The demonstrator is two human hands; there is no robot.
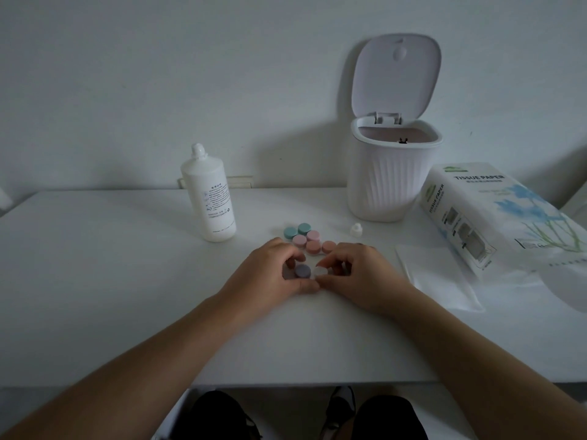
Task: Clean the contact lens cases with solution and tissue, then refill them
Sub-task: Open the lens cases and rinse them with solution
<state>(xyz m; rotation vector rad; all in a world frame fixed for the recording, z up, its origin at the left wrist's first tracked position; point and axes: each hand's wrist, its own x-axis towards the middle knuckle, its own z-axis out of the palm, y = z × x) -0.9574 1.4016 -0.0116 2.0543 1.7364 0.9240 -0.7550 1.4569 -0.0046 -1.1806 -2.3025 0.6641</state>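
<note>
A contact lens case with a purple cap (302, 270) and a white cap (320, 272) lies on the white table (127, 281). My left hand (273, 269) curls around its purple side. My right hand (359, 274) pinches the white cap between thumb and fingers. Just behind sit a teal case (297, 231) and pink cases (313, 242). A white solution bottle (209, 198) stands uncapped at the left; its small cap (356, 230) lies to the right. A flat tissue sheet (441, 281) lies right of my right hand.
A white ribbed bin (387, 179) with its lid up stands at the back right against the wall. A tissue paper pack (495, 217) lies at the right edge. The table's front edge runs just above my knees.
</note>
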